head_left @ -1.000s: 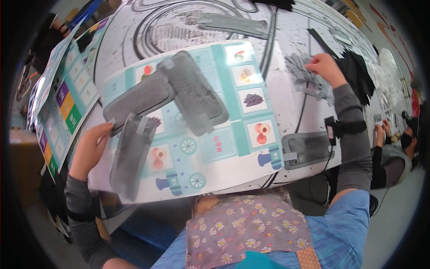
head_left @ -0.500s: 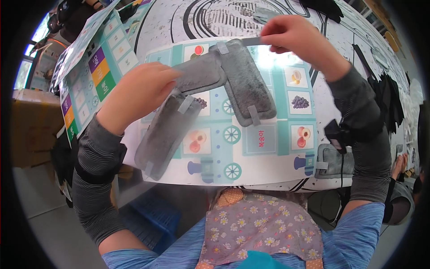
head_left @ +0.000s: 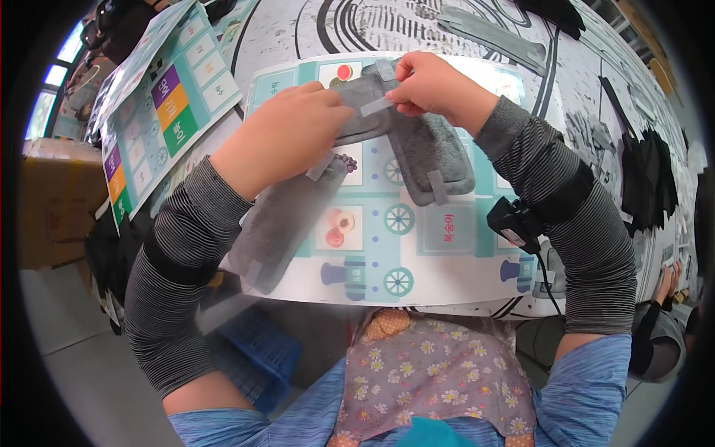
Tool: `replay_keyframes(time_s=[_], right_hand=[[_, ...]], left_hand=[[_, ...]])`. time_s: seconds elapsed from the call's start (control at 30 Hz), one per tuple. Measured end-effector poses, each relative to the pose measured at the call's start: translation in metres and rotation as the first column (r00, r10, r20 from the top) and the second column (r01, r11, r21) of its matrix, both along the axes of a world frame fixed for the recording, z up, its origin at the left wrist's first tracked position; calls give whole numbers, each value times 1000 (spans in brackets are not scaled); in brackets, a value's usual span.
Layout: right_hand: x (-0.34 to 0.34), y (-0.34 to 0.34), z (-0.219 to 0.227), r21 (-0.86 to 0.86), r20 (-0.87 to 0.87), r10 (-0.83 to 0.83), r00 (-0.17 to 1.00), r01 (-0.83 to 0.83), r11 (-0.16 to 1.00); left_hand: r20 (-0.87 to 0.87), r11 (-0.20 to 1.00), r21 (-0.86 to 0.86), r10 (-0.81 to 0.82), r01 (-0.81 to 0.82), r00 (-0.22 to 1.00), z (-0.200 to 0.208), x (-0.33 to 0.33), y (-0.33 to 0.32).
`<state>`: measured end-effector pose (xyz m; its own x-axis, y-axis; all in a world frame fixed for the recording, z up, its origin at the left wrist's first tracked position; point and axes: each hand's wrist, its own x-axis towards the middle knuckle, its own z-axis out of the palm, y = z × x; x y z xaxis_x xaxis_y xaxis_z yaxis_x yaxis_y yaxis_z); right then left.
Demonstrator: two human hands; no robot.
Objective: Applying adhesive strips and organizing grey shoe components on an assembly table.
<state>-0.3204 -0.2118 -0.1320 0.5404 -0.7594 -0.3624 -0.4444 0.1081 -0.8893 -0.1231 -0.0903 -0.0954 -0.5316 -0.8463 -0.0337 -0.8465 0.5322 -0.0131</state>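
Note:
My left hand (head_left: 294, 134) is closed on the left end of a grey plush pad (head_left: 356, 91), its fingertips partly hidden. The thumb and fingers of my right hand (head_left: 439, 89) pinch a short pale grey tab (head_left: 377, 106), which lies across that pad's right end. A second grey pad (head_left: 433, 153) slants down to the right beneath it, with pale tabs at both ends. Below my left hand rests a third pad (head_left: 279, 223), blurred, with its upper end beside the held one. All are over a printed picture sheet (head_left: 447, 276).
A long grey strip (head_left: 495, 41) lies on the patterned table beyond my right hand. Small grey pieces (head_left: 596, 138) and black cloth pieces (head_left: 648, 171) are at the right. Printed boards (head_left: 179, 97) stand at the left, near a cardboard box (head_left: 59, 201). Below is a blue basket (head_left: 261, 350).
My right hand has come down and left to the held pad's right end, now with a pale tab in its pinch. My left hand has shifted right and slightly up.

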Motion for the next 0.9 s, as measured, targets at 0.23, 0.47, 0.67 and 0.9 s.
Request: replay_keyframes(time_s=[0.23,0.47,0.67,0.9], right_hand=[[7,2,1,6,18,5,1000,-5,1000],[9,4,-2,-22,13,-25,1000,25,999],[11,2,-7,-38,-11,21,1000,-21,999],[12,-4,-20,-379,-151,96,984,-147,914]], left_hand=[[12,1000,-8,10,-10,1000,-10,-1,-4],[17,999,-48,2,-2,1000,-16,-4,-4],[-32,1000,-31,-4,3,999,-21,-6,-6],[-7,1000,-3,2,-2,1000,-26,-7,-9]])
